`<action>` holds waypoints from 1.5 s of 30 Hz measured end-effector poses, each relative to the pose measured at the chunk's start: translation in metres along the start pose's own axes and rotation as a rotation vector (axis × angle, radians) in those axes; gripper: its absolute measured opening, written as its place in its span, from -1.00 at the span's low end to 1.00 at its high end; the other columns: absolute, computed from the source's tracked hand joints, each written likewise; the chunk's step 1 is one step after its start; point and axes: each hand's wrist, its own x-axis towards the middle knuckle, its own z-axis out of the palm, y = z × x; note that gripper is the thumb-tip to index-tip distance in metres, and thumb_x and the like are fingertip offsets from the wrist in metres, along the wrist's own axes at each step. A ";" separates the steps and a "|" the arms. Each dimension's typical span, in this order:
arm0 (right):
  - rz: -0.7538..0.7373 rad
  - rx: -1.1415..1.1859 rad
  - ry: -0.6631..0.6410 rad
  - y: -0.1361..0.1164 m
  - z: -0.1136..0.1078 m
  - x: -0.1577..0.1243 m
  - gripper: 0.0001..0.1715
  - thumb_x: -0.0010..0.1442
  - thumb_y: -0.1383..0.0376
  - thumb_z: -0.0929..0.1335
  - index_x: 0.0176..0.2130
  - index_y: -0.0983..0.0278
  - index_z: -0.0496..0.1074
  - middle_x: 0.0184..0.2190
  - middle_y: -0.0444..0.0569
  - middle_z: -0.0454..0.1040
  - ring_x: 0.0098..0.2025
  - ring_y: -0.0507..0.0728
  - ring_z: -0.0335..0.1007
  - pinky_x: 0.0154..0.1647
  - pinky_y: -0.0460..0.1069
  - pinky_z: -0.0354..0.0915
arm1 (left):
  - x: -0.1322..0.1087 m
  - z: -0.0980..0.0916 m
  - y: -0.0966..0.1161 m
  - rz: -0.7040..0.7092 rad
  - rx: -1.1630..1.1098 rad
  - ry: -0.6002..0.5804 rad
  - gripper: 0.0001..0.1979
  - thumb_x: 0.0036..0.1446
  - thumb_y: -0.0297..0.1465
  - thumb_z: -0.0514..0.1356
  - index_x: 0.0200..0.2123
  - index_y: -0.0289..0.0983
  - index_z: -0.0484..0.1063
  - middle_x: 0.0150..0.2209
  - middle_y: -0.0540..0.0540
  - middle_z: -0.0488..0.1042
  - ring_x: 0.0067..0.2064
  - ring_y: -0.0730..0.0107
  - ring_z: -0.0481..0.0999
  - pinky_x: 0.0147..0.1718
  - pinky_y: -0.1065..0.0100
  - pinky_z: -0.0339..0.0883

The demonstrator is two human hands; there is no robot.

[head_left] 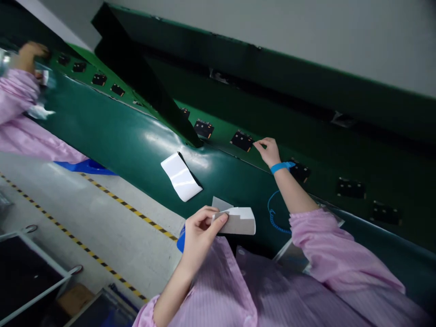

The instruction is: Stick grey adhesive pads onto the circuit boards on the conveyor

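Observation:
My left hand (pixel 206 227) is closed around a folded strip of grey label sheet (pixel 238 222) with a white backing, held in front of my body. My right hand (pixel 268 150), a blue wrist strap (pixel 282 166) on its wrist, reaches onto the green belt. Thumb and forefinger are pinched together at the right edge of a black circuit board (pixel 242 140); whether they grip the board or something small is unclear. Another circuit board (pixel 300 170) lies partly behind my right wrist. On the dark green bench, a curled white sheet (pixel 181 177) lies left of my hands.
More boards (pixel 350 187) line the belt on both sides. A dark slanted post (pixel 146 77) stands at the belt's near edge. A coiled blue cord (pixel 272 213) lies by my right arm. At far left, a co-worker's hand (pixel 32 52) reaches to the belt.

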 end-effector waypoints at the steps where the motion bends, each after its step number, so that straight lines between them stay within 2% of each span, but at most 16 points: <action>1: -0.005 -0.019 0.008 0.003 0.004 0.007 -0.78 0.11 0.21 0.35 -0.43 0.32 0.48 -0.12 0.15 0.34 0.03 0.28 0.22 0.11 0.17 0.13 | 0.001 -0.001 -0.001 -0.014 0.002 0.003 -0.70 0.00 -0.26 0.34 -0.61 -0.32 0.43 -0.48 -0.05 0.42 -0.50 0.51 0.32 -0.59 0.49 0.17; 6: -0.013 -0.102 0.032 0.016 0.014 0.024 -0.76 0.10 0.18 0.36 -0.41 0.31 0.51 -0.13 0.15 0.31 0.00 0.30 0.18 0.08 0.19 0.13 | 0.005 -0.003 0.000 -0.053 -0.012 0.004 -0.70 0.01 -0.27 0.34 -0.61 -0.32 0.41 -0.47 -0.05 0.42 -0.49 0.51 0.32 -0.58 0.49 0.18; 12: -0.023 -0.121 0.042 0.032 0.010 0.024 -0.70 0.09 0.14 0.37 -0.47 0.32 0.50 -0.17 0.14 0.27 -0.03 0.29 0.16 0.04 0.19 0.13 | 0.007 -0.001 0.003 -0.052 -0.020 -0.025 -0.71 0.03 -0.27 0.33 -0.60 -0.32 0.42 -0.47 -0.06 0.41 -0.50 0.52 0.29 -0.58 0.49 0.15; 17: -0.012 -0.132 0.055 0.039 0.009 0.023 -0.82 0.06 0.24 0.37 -0.47 0.31 0.44 -0.13 0.16 0.29 0.00 0.31 0.17 0.07 0.20 0.13 | 0.006 0.000 0.001 -0.054 -0.010 -0.033 -0.73 0.03 -0.28 0.33 -0.59 -0.32 0.43 -0.45 -0.05 0.42 -0.47 0.50 0.33 -0.55 0.49 0.18; 20: 0.015 -0.134 0.089 0.039 0.012 0.023 -0.85 0.03 0.28 0.38 -0.36 0.32 0.41 -0.08 0.20 0.31 0.02 0.32 0.19 0.07 0.20 0.14 | 0.004 -0.001 0.000 -0.040 0.017 -0.022 -0.71 0.01 -0.27 0.34 -0.60 -0.32 0.42 -0.45 -0.06 0.43 -0.47 0.48 0.35 -0.56 0.49 0.20; 22: 0.035 -0.124 0.117 0.042 0.004 0.018 -0.73 0.05 0.27 0.37 -0.20 0.32 0.37 -0.07 0.19 0.34 -0.01 0.26 0.25 0.02 0.14 0.20 | 0.003 -0.002 0.000 -0.022 0.035 -0.008 -0.70 -0.01 -0.27 0.35 -0.62 -0.32 0.41 -0.45 -0.07 0.43 -0.46 0.47 0.36 -0.55 0.49 0.22; 24: 0.064 -0.116 0.163 0.052 -0.020 0.003 -0.61 0.12 0.23 0.33 -0.05 0.31 0.30 -0.05 0.15 0.37 -0.04 0.19 0.30 -0.03 0.07 0.25 | 0.003 -0.001 0.002 -0.001 0.055 -0.003 -0.70 -0.04 -0.27 0.36 -0.63 -0.32 0.41 -0.46 -0.08 0.44 -0.45 0.46 0.38 -0.54 0.49 0.25; 25: 0.088 -0.120 0.201 0.062 -0.041 -0.010 -0.58 0.15 0.21 0.30 -0.01 0.30 0.27 -0.03 0.14 0.37 -0.04 0.16 0.31 -0.03 0.04 0.26 | 0.003 0.000 0.002 0.011 0.070 -0.006 -0.70 -0.06 -0.26 0.36 -0.63 -0.32 0.42 -0.46 -0.08 0.45 -0.44 0.44 0.39 -0.54 0.49 0.26; 27: 0.168 -0.154 0.309 0.090 -0.095 -0.046 -0.55 0.17 0.21 0.27 0.03 0.31 0.22 0.01 0.15 0.34 0.01 0.17 0.29 0.03 0.06 0.23 | 0.002 0.006 0.005 0.033 0.105 -0.016 -0.70 -0.10 -0.24 0.37 -0.64 -0.32 0.43 -0.47 -0.09 0.47 -0.44 0.42 0.40 -0.54 0.49 0.29; 31: 0.421 -0.265 0.534 0.172 -0.220 -0.137 -0.49 0.08 0.21 0.29 -0.01 0.40 0.23 0.02 0.32 0.27 0.15 0.37 0.13 0.15 0.27 0.07 | -0.005 0.032 0.007 0.056 0.182 -0.001 -0.69 -0.20 -0.22 0.39 -0.68 -0.31 0.42 -0.44 -0.13 0.53 -0.38 0.33 0.47 -0.47 0.46 0.38; 33: 0.529 -0.304 0.568 0.217 -0.266 -0.170 -0.41 0.02 0.17 0.33 -0.01 0.45 0.24 0.01 0.39 0.26 0.15 0.45 0.12 0.13 0.32 0.07 | -0.014 0.049 0.004 0.057 0.216 0.042 -0.68 -0.27 -0.22 0.41 -0.69 -0.30 0.41 -0.44 -0.14 0.54 -0.36 0.29 0.49 -0.44 0.44 0.41; 34: 0.565 -0.319 0.564 0.237 -0.281 -0.181 -0.37 -0.01 0.15 0.36 -0.02 0.47 0.25 0.00 0.41 0.26 0.13 0.48 0.14 0.11 0.32 0.09 | -0.020 0.057 0.002 0.058 0.227 0.068 -0.68 -0.30 -0.21 0.42 -0.69 -0.30 0.41 -0.44 -0.14 0.55 -0.36 0.28 0.50 -0.44 0.44 0.42; 36: 0.597 -0.352 0.532 0.269 -0.297 -0.191 -0.30 -0.08 0.12 0.41 -0.03 0.50 0.29 -0.02 0.43 0.28 0.09 0.50 0.19 0.08 0.30 0.13 | -0.034 0.074 -0.004 0.065 0.233 0.111 -0.67 -0.33 -0.21 0.44 -0.68 -0.30 0.41 -0.42 -0.14 0.55 -0.36 0.28 0.49 -0.45 0.43 0.42; 38: 0.581 -0.385 0.490 0.290 -0.301 -0.193 -0.29 -0.10 0.11 0.43 -0.04 0.50 0.33 -0.04 0.42 0.33 0.03 0.49 0.26 0.06 0.28 0.15 | -0.050 0.088 -0.011 0.068 0.216 0.144 -0.65 -0.34 -0.21 0.45 -0.67 -0.30 0.40 -0.41 -0.14 0.56 -0.37 0.29 0.49 -0.47 0.43 0.41; 42: 0.499 -0.418 0.444 0.302 -0.311 -0.194 -0.37 0.08 0.17 0.34 0.09 0.42 0.29 -0.15 0.28 0.45 -0.17 0.36 0.41 -0.08 0.21 0.24 | -0.081 0.108 -0.019 0.081 0.156 0.252 -0.62 -0.38 -0.20 0.46 -0.68 -0.30 0.38 -0.42 -0.11 0.56 -0.43 0.36 0.46 -0.51 0.45 0.36; 45: 0.490 -0.394 0.513 0.306 -0.342 -0.202 -0.47 0.23 0.29 0.18 0.16 0.41 0.24 -0.29 0.20 0.49 -0.36 0.24 0.44 -0.23 0.12 0.29 | -0.102 0.114 -0.020 0.084 0.184 0.318 -0.65 -0.35 -0.19 0.45 -0.57 -0.31 0.48 -0.45 -0.09 0.55 -0.46 0.38 0.45 -0.53 0.45 0.33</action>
